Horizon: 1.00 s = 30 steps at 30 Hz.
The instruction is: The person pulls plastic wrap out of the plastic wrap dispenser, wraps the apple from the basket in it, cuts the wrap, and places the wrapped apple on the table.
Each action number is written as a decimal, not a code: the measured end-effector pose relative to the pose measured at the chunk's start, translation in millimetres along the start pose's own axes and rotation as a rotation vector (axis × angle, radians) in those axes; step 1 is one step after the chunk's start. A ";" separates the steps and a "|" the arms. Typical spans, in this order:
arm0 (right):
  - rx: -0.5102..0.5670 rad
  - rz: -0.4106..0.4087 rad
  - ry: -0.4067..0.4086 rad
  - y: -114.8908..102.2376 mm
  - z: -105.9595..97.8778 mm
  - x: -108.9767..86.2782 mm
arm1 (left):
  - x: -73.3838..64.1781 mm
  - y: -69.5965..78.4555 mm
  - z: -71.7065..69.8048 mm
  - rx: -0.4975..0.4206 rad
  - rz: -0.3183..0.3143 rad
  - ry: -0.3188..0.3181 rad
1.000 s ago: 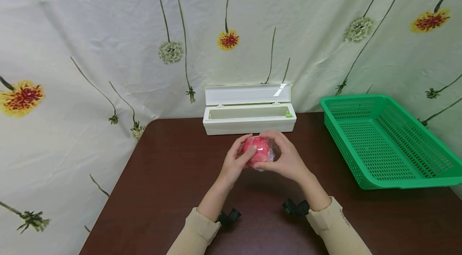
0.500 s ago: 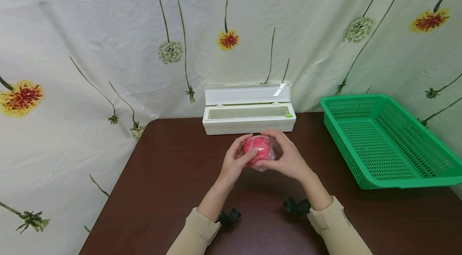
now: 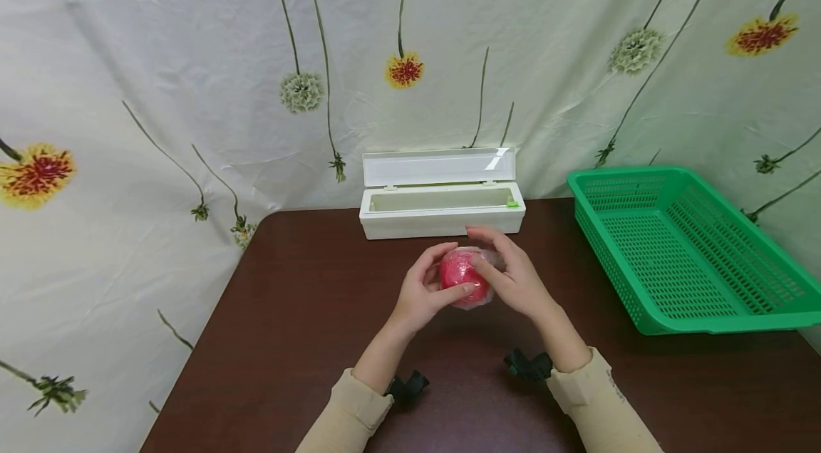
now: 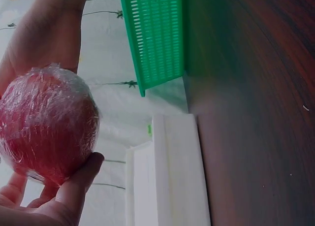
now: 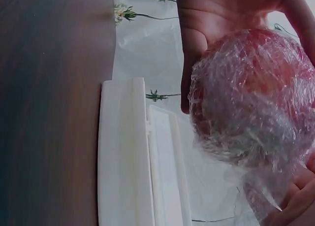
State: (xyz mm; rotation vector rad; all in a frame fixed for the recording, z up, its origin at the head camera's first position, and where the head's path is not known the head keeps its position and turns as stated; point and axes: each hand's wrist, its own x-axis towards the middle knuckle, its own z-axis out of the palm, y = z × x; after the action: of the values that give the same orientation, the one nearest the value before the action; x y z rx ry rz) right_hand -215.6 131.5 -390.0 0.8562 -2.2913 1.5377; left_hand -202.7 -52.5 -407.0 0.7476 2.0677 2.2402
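A round red apple-like fruit (image 3: 463, 275), wrapped in crinkled cling film, is held between both hands above the table. My left hand (image 3: 417, 296) grips it from the left, thumb across its front. From the right, my right hand (image 3: 518, 280) cups it, thumb pressing the wrap and index finger raised past the top. In the right wrist view, a loose tail of cling film (image 5: 263, 186) hangs beside my right fingers. Behind the hands stands a white cling film dispenser (image 3: 442, 226), its lid (image 3: 436, 168) raised and a green slider (image 3: 512, 204) at its right end.
A green perforated plastic basket (image 3: 609, 289) sits on the right of the dark brown table (image 3: 308, 339). Beyond the table's back edge hangs a pale flower-printed cloth (image 3: 244, 47). Black wrist devices (image 3: 407, 387) are worn below both hands.
The wrapped fruit has shifted slightly right and down, and turned in the hands. My right thumb has moved from its lower edge up onto its front; my left thumb now lies lower.
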 end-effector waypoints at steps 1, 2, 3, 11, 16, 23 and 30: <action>0.013 0.007 0.000 0.4 0.9 -0.1 | -0.1 -0.3 0.4 0.009 0.004 -0.010; 0.028 0.016 -0.002 1.0 1.8 -0.2 | -0.2 -0.8 0.9 0.019 0.010 -0.021; 0.043 0.021 -0.006 1.8 2.9 -0.2 | -0.3 -1.0 1.2 0.028 0.014 -0.030; 0.106 0.115 0.000 4.0 10.9 -0.1 | -4.6 19.9 7.5 0.079 0.129 -0.034; 0.207 0.179 0.073 1.3 18.0 0.6 | -5.0 27.8 10.1 0.094 0.193 0.003; 0.455 0.231 0.193 -6.5 30.0 1.7 | -0.8 6.0 7.9 0.040 0.173 0.089; 0.640 0.279 0.239 -11.4 39.1 1.6 | -1.4 0.9 9.6 -0.010 0.209 0.144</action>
State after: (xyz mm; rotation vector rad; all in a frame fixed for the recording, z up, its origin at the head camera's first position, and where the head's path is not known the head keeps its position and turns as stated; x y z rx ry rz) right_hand -205.7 92.5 -396.7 0.4418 -1.8146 2.4127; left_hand -197.9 -44.0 -406.4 0.8637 2.1289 2.4797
